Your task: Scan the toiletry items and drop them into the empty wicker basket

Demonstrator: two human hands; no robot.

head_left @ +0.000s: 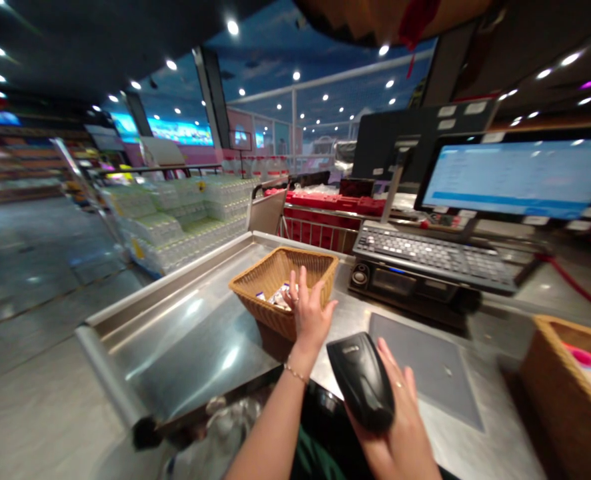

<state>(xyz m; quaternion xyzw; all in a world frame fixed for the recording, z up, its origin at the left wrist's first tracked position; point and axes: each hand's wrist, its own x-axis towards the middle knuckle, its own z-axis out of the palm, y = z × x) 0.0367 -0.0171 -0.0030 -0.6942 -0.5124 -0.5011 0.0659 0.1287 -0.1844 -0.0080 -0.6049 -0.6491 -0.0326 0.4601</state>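
Note:
My left hand (309, 312) reaches over the near rim of a wicker basket (255, 293) on the steel checkout counter, fingers spread and open, just above small wrapped items (277, 297) inside it. My right hand (400, 427) is closed around a black handheld barcode scanner (361, 381), held over the counter's near edge beside a flat grey scanner plate (425, 367).
A keyboard and till unit (425, 257) and a lit monitor (515, 179) stand at the back right. Another wicker basket (560, 387) sits at the far right. Red shopping carts (320, 213) and stacked bottled-water packs (175, 213) lie beyond the steel counter (185, 333).

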